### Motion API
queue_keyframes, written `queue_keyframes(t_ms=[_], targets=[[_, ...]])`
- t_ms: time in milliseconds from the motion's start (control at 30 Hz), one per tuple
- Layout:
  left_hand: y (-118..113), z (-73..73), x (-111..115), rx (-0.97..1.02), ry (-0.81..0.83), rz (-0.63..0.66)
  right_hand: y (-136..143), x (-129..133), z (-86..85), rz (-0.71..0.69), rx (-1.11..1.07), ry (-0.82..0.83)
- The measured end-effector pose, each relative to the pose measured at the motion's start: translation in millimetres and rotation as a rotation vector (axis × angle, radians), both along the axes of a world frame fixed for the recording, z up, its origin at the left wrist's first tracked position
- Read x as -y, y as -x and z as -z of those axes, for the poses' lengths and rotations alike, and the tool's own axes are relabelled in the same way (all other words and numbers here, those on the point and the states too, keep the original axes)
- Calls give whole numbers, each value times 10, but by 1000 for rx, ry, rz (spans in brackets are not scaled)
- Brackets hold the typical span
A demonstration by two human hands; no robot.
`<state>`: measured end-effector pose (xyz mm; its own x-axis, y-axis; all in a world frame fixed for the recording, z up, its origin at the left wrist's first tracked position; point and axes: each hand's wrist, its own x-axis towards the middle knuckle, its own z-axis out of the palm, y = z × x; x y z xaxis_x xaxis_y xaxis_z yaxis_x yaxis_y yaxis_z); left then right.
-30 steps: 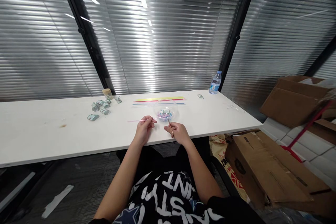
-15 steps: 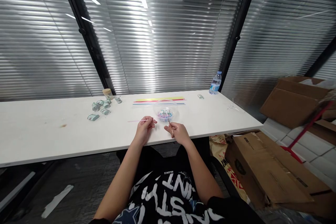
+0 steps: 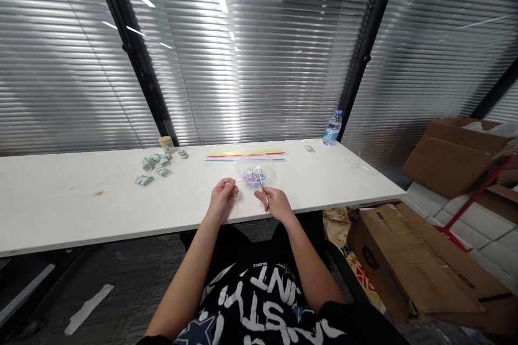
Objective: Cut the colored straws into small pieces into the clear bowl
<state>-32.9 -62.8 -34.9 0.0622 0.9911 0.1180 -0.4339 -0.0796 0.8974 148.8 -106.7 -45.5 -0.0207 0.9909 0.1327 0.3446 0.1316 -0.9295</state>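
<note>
Above the white table, my left hand [image 3: 222, 198] pinches a thin pink strip [image 3: 242, 180], whose free end points right toward a clear round bowl [image 3: 271, 171]. My right hand [image 3: 278, 205] grips a slim pair of scissors [image 3: 264, 197] by the handles. Their blades reach up over the bowl's near side; how far apart the blades are I cannot make out. Small pink, purple and blue pieces [image 3: 251, 179] lie in the bowl. Just behind it, long yellow, red and blue strips [image 3: 243, 155] lie side by side across the table.
Several small clear jars [image 3: 154, 160] lie at the left, beside a container with a tan lid [image 3: 165, 142]. A water bottle [image 3: 332, 128] stands at the back right. Cardboard boxes [image 3: 408, 248] sit on the floor beyond the table's right end.
The pink strip pointed out to the left of my left hand; now it shows on the right, toward the bowl. My right hand and the scissors have barely moved.
</note>
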Motion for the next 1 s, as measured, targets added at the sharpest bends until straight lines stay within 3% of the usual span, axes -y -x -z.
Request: queue_keyframes(t_ms=[267, 1000], targets=[[24, 8, -18, 196, 41, -57, -3, -46, 12, 22, -14, 18], [37, 14, -24, 181, 58, -38, -3, 25, -24, -11, -101, -1]])
